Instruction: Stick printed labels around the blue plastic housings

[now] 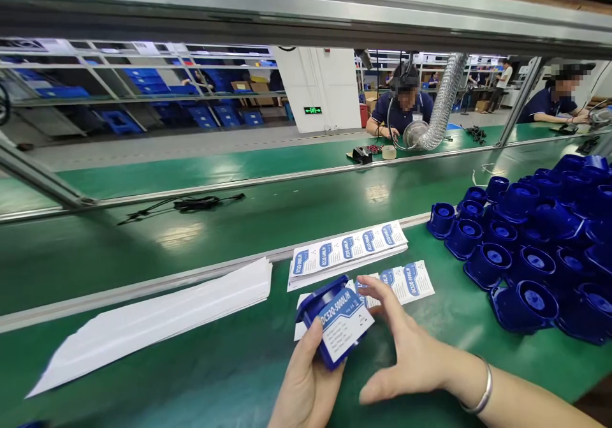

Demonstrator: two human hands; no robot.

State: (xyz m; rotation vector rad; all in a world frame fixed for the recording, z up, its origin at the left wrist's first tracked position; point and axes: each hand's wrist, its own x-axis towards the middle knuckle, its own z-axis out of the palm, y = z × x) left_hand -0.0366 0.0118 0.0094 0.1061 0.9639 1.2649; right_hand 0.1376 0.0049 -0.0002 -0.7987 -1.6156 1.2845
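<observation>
My left hand [306,383] grips a blue plastic housing [329,326] from below, thumb on its front face. A white and blue label [345,323] lies across that face. My right hand [406,345] is beside the housing with fingers spread, fingertips touching the label's right edge. Under the hands lies a label sheet [411,281] on the green table. A stack of label sheets [349,252] sits just behind it.
A heap of several blue housings [530,243] fills the right side. Blank white backing strips [157,316] lie at left. A green conveyor belt [191,236] runs behind. Two other people work across the belt near a silver duct hose [442,106].
</observation>
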